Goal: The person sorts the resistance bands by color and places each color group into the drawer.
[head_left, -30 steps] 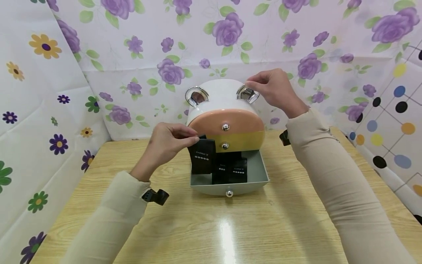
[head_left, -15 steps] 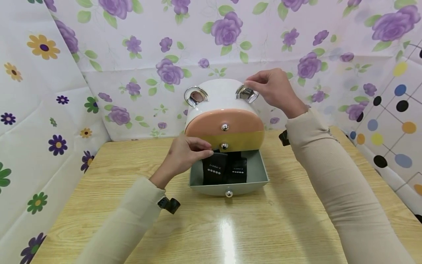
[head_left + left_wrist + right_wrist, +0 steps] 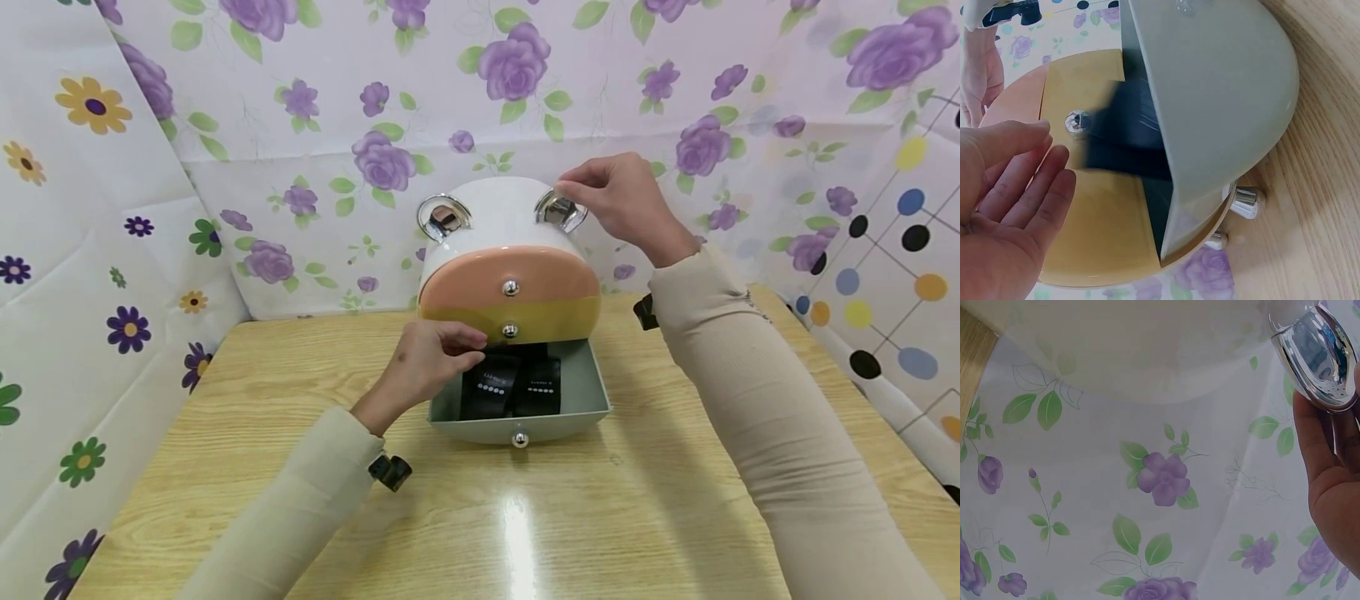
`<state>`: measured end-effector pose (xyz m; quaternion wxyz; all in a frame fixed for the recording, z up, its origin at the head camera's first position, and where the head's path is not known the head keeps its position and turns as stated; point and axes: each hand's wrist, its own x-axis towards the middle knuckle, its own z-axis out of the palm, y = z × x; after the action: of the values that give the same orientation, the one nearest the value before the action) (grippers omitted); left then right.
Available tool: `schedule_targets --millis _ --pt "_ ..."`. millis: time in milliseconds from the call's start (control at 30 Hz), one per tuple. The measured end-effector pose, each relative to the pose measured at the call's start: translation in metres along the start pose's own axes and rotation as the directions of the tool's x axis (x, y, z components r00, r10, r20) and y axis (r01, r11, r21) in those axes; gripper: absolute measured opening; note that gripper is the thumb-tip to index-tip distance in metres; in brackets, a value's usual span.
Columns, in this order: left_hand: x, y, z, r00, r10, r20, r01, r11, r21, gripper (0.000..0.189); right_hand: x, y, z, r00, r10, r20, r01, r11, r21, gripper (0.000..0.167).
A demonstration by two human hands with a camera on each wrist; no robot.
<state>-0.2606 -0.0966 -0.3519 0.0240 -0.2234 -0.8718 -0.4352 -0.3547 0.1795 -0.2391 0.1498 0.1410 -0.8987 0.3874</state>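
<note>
A white drawer box (image 3: 502, 212) with two silver ears has its grey-green bottom drawer (image 3: 585, 387) pulled out. Inside lie black resistance bands marked X-Heavy; one band (image 3: 486, 404) is at the left, another band (image 3: 542, 398) beside it. My left hand (image 3: 429, 360) hovers at the drawer's left side, its fingers apart from the band. In the left wrist view the left hand (image 3: 1013, 194) has nothing between thumb and fingers, and a black band (image 3: 1129, 125) looks blurred. Up at the right, my right hand (image 3: 628, 202) pinches the silver ear (image 3: 557, 214).
Above the pulled-out drawer are an orange drawer (image 3: 465, 279) and a yellow drawer (image 3: 555, 321), both pushed in, with silver knobs. The box stands on a wooden table (image 3: 675, 467), near the flowered cloth (image 3: 300, 125) behind it.
My left hand has moved right and lowered the black band into the drawer, then let go of it. The right hand stays at the ear.
</note>
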Motion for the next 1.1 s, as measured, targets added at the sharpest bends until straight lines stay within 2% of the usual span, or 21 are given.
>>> schedule_targets --millis 200,367,500,633,733,900,1100 --pt "-0.002 0.004 -0.005 1.000 -0.007 0.008 0.007 1.000 0.010 0.017 0.000 -0.001 -0.001 1.000 0.005 0.002 -0.005 1.000 0.001 0.032" --pt "-0.008 -0.001 -0.011 0.999 -0.034 0.016 0.034 0.999 0.000 0.018 0.000 -0.002 -0.001 1.000 0.010 0.003 -0.010 1.000 -0.002 0.032" --pt "-0.018 -0.006 -0.015 0.995 -0.089 0.053 0.093 0.992 -0.085 0.017 -0.001 -0.002 -0.001 1.000 0.013 0.000 -0.013 1.000 0.000 0.032" --pt "-0.034 -0.010 -0.014 0.986 -0.117 0.118 0.139 0.971 -0.197 0.019 -0.001 -0.003 -0.001 1.000 0.009 -0.002 -0.009 1.000 0.009 0.032" --pt "-0.046 -0.011 -0.008 0.976 -0.112 0.189 0.156 0.959 -0.238 0.022 -0.002 -0.003 0.000 1.000 0.006 0.001 -0.006 1.000 0.002 0.032" --pt "-0.064 -0.010 0.007 0.949 -0.112 0.294 0.182 0.958 -0.223 0.023 -0.002 -0.003 0.000 1.000 0.006 0.007 -0.006 1.000 0.001 0.033" --pt "-0.078 -0.015 0.035 0.921 -0.091 0.379 0.226 0.918 -0.327 0.029 -0.003 -0.005 -0.001 1.000 -0.021 0.002 0.021 1.000 0.000 0.032"
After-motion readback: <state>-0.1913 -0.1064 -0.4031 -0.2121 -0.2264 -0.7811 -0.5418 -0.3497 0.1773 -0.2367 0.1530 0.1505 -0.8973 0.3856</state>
